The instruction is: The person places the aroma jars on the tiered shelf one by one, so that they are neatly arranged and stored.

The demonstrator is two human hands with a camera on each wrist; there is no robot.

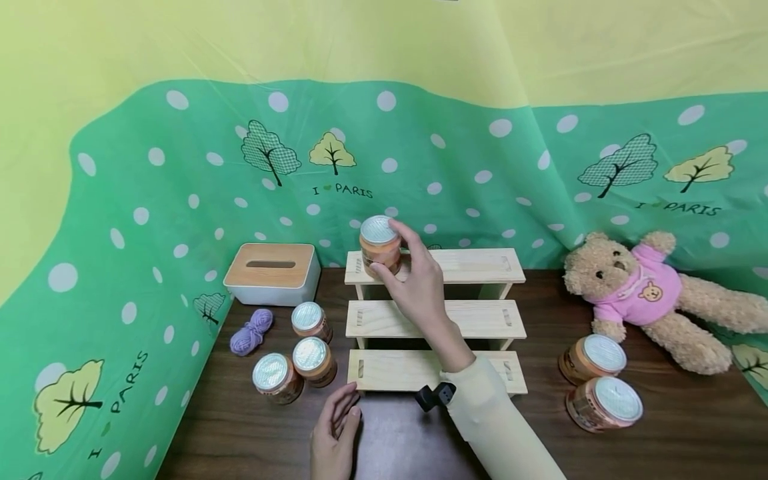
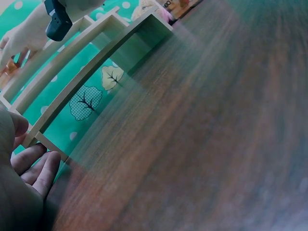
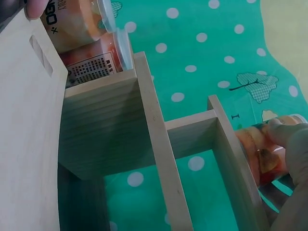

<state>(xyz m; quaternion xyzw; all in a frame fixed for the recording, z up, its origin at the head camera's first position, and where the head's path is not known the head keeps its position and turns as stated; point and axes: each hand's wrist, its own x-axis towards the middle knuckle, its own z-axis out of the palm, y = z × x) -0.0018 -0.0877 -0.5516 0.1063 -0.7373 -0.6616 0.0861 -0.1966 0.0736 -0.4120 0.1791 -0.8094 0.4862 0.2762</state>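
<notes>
My right hand (image 1: 420,287) grips an orange jar (image 1: 381,253) with a pale, shiny lid by its side, at the left end of the top tier of a wooden three-step rack (image 1: 414,371). In the right wrist view, that jar (image 3: 262,156) is against the tier's surface or very near it; I cannot tell which. My left hand (image 1: 336,433) is at the rack's lower left front corner, its fingers loosely bent. In the left wrist view, the left hand's fingers (image 2: 41,173) lie at the end of the lowest tier, appearing to touch it.
Left of the rack stand three similar jars (image 1: 311,353), a purple yarn skein (image 1: 252,331) and a white tissue box (image 1: 273,293) with a wooden top. On the right are two more jars (image 1: 603,404) and a teddy bear (image 1: 639,287) in pink. A green curtain (image 1: 420,173) hangs behind.
</notes>
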